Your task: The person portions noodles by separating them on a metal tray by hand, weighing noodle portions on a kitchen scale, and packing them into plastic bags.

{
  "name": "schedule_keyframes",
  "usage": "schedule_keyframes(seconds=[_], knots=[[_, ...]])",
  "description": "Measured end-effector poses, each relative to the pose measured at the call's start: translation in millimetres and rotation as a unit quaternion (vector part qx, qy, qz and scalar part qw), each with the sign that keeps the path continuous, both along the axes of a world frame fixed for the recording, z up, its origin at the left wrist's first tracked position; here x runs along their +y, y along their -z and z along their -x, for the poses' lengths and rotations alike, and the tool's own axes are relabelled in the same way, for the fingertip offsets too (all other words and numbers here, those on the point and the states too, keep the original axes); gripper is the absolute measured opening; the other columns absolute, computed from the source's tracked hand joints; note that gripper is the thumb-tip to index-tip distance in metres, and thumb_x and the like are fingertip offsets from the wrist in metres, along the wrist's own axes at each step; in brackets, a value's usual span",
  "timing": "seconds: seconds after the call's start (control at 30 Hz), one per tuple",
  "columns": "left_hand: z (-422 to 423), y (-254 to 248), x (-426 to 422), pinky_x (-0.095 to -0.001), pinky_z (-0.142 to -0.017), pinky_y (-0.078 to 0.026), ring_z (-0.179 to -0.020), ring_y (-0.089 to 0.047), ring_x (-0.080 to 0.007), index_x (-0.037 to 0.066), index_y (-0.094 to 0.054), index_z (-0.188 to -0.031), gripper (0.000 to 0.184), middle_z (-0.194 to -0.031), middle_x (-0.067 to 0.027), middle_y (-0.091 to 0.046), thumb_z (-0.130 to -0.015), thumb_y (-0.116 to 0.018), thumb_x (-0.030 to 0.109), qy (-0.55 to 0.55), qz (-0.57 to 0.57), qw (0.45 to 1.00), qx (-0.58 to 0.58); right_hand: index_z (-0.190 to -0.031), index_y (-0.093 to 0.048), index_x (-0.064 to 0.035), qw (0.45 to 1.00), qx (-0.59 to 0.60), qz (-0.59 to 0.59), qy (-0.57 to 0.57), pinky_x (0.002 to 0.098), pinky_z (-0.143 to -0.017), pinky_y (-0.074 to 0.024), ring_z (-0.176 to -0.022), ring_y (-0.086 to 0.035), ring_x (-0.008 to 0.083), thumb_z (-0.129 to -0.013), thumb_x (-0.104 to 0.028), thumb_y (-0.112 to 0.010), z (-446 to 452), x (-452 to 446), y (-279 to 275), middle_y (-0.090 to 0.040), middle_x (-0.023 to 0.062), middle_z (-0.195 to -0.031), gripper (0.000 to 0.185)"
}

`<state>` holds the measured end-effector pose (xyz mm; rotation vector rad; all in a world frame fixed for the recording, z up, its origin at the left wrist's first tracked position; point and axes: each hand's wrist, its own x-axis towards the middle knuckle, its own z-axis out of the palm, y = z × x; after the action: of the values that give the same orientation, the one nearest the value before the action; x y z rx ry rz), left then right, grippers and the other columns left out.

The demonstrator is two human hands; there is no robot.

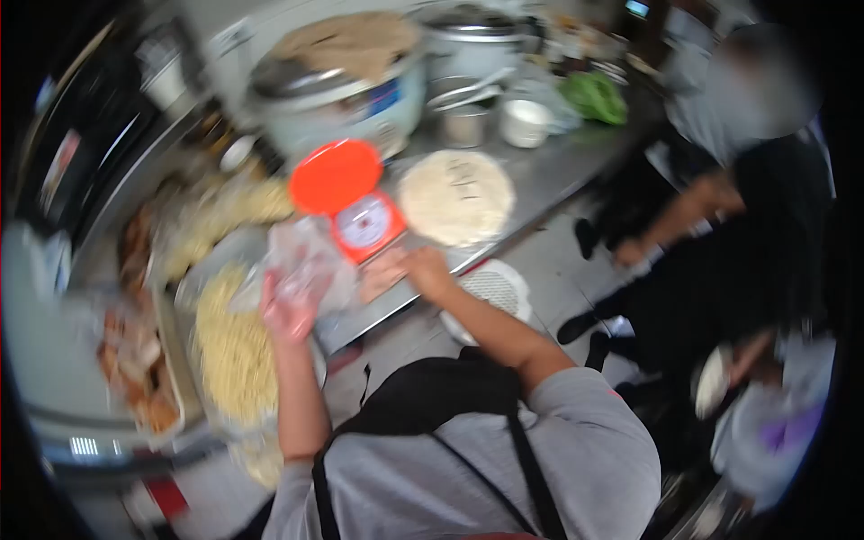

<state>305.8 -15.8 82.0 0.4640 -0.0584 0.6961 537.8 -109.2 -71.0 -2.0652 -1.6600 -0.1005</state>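
Clock directions run from the right hand, 12 at top of frame. Right hand (pixel 428 274) by the front edge of the steel tabletop (pixel 553 171), fingers bent at the near end of a pink slab (pixel 382 275), maybe raw meat, too blurred to be sure. Whether they pinch it or just touch: cannot tell. Slab is at 9 o'clock, between the two hands. Left hand (pixel 290 308) further out at 9, palm up, fingers half curled at a clear plastic bag (pixel 315 261); bag and blur hide how firm the hold is.

Red dial scale (pixel 364 223) at 10, just beyond the slab. Pale round slab with dark marks (pixel 457 200) at 1, next to the scale. Noodles (pixel 236 351) heaped at 8, just beside the left forearm. White perforated item (pixel 493 290) at 3, below the tabletop edge. Co-worker (pixel 765 216) at 2, well apart.

Risks, my judgement: pink slab could go over the edge if nudged toward 5; loose bag could snag the scale and skew a reading; left sleeve or forearm could brush the noodles; slick film could slip if the left fingers are lax.
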Motion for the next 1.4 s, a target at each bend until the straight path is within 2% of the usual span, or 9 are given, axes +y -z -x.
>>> schedule_keyframes(seconds=[0.23,0.33,0.43,0.6,0.77,0.93,1.13,1.23,1.4], knots=[[2.5,-6.4,-6.5,-0.0621,-0.095,-0.017,-0.122,-0.021,-0.0406,0.017,-0.062,-0.092,0.024,-0.129,-0.0123,-0.034,-0.082,-0.047,0.034,-0.049,0.055,0.995,-0.071,-0.109,-0.049,-0.0052,0.976,0.199,-0.065,-0.054,0.0350,-0.072,-0.0430,-0.082,-0.055,0.0238,-0.074,-0.031,-0.060,28.2,5.9,-111.5,-0.056,0.0098,-0.091,0.045],[10.2,-4.6,-11.4,-0.0623,-0.095,-0.018,-0.121,-0.022,-0.0403,0.016,-0.060,-0.096,0.028,-0.127,-0.0131,-0.036,-0.081,-0.047,0.036,-0.065,0.064,0.995,-0.046,-0.105,-0.050,-0.0054,0.593,0.777,0.122,-0.171,0.0290,-0.072,-0.0436,-0.086,-0.054,0.0146,-0.080,-0.026,-0.055,39.6,14.9,-123.9,-0.055,0.0048,-0.094,0.033],[26.2,1.8,-9.0,-0.0615,-0.093,-0.021,-0.121,-0.023,-0.0389,0.014,-0.052,-0.108,0.040,-0.127,-0.0155,-0.035,-0.081,-0.045,0.042,-0.061,0.039,0.997,-0.017,-0.101,-0.052,-0.0028,0.511,0.825,0.140,-0.196,0.0242,-0.070,-0.0443,-0.076,-0.053,0.0106,-0.082,-0.021,-0.053,69.7,24.2,-140.8,-0.055,0.0030,-0.085,0.026],[98.1,-4.3,3.8,-0.0539,-0.091,-0.026,-0.120,-0.027,-0.0345,0.010,-0.022,-0.129,0.066,-0.135,-0.0173,-0.019,-0.081,-0.039,0.051,-0.180,0.203,0.950,0.152,-0.079,-0.055,-0.0074,0.578,0.796,0.097,-0.154,0.0206,-0.055,-0.0373,-0.059,-0.047,0.0078,-0.083,-0.025,-0.053,94.2,49.0,-117.7,-0.053,-0.0017,-0.068,0.018],[153.4,-7.0,15.2,-0.0394,-0.090,-0.029,-0.103,-0.039,-0.0212,0.007,-0.027,-0.123,0.053,-0.120,-0.0107,-0.032,-0.083,-0.047,0.036,-0.665,-0.018,0.593,0.454,-0.073,-0.052,-0.0091,0.707,0.700,-0.010,-0.101,0.0200,-0.049,-0.0334,-0.053,-0.040,0.0053,-0.081,-0.021,-0.054,132.8,62.8,-130.0,-0.048,-0.0023,-0.060,0.015],[118.4,-24.9,-7.0,-0.0243,-0.070,-0.040,-0.078,-0.046,-0.0085,0.003,-0.050,-0.098,0.022,-0.091,-0.0034,-0.049,-0.077,-0.056,0.009,-0.334,-0.365,0.656,0.570,-0.064,-0.044,-0.0082,0.795,0.558,-0.053,-0.234,0.0221,-0.046,-0.0330,-0.051,-0.036,0.0043,-0.074,-0.011,-0.060,204.9,73.9,-137.2,-0.043,-0.0026,-0.056,0.020],[140.4,12.1,13.4,-0.0201,-0.055,-0.038,-0.062,-0.045,-0.0048,0.003,-0.052,-0.079,0.004,-0.069,0.0001,-0.050,-0.076,-0.053,0.004,-0.350,-0.269,0.760,0.477,-0.057,-0.038,-0.0058,0.821,0.519,-0.040,-0.236,0.0248,-0.045,-0.0316,-0.049,-0.035,0.0072,-0.069,-0.007,-0.063,232.6,76.6,-135.1,-0.037,-0.0017,-0.053,0.028],[160.0,25.9,31.8,-0.0179,-0.052,-0.037,-0.057,-0.045,-0.0050,0.003,-0.050,-0.074,0.003,-0.064,0.0013,-0.050,-0.075,-0.053,0.003,-0.509,-0.430,0.474,0.575,-0.056,-0.038,-0.0054,0.843,0.450,-0.154,-0.253,0.0264,-0.045,-0.0320,-0.047,-0.036,0.0121,-0.068,-0.006,-0.064,233.7,81.4,-129.3,-0.037,0.0019,-0.051,0.028],[163.1,-15.7,22.6,-0.0236,-0.055,-0.042,-0.059,-0.050,-0.0103,0.007,-0.048,-0.078,0.004,-0.065,0.0012,-0.050,-0.080,-0.050,0.010,-0.278,-0.029,0.870,0.406,-0.056,-0.040,-0.0032,0.897,0.348,-0.167,-0.215,0.0307,-0.045,-0.0340,-0.047,-0.038,0.0191,-0.070,-0.011,-0.061,233.9,82.2,-116.9,-0.043,0.0101,-0.053,0.026]])
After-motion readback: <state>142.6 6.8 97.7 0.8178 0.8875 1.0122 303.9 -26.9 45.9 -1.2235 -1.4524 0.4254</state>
